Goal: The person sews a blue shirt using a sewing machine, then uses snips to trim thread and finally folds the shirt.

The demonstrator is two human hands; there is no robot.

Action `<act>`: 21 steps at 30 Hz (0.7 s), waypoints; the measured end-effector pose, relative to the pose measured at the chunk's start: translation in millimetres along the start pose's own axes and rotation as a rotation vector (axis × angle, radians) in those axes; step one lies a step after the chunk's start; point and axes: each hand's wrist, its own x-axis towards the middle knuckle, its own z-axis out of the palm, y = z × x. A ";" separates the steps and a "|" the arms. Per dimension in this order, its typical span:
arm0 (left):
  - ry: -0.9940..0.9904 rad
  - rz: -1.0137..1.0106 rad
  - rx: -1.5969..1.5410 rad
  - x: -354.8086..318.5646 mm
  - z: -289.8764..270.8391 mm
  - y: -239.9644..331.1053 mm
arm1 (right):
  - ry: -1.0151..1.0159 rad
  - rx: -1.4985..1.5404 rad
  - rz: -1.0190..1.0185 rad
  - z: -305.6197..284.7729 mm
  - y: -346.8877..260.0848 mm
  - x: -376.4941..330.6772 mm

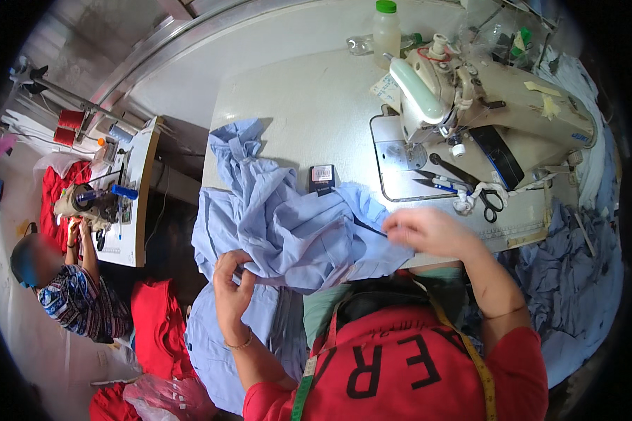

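Observation:
A light blue shirt (288,224) lies bunched across the near edge of the white sewing table (309,105) and hangs over it toward my lap. My left hand (230,284) grips a fold of the shirt at its lower left. My right hand (428,231) pinches the shirt's right edge, just in front of the sewing machine's plate (400,168). A small dark device (321,177) lies on the table right behind the shirt.
A cream sewing machine (484,98) stands at the right, with black scissors (481,196) beside it and a plastic bottle (386,31) behind. Blue fabric is piled at right (576,266). At left another person (70,295) works at a second machine (91,200) with red cloth (158,326).

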 end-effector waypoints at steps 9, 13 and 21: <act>-0.032 0.474 0.381 35.2 25.2 101.3 | 0.382 -0.323 -0.069 39.7 -3.4 80.4; -0.130 0.213 0.622 58.0 35.5 75.0 | 0.428 -0.183 -0.067 27.6 8.8 81.2; -0.246 0.474 0.610 54.4 7.7 66.3 | 0.621 0.690 -0.164 7.5 17.6 41.2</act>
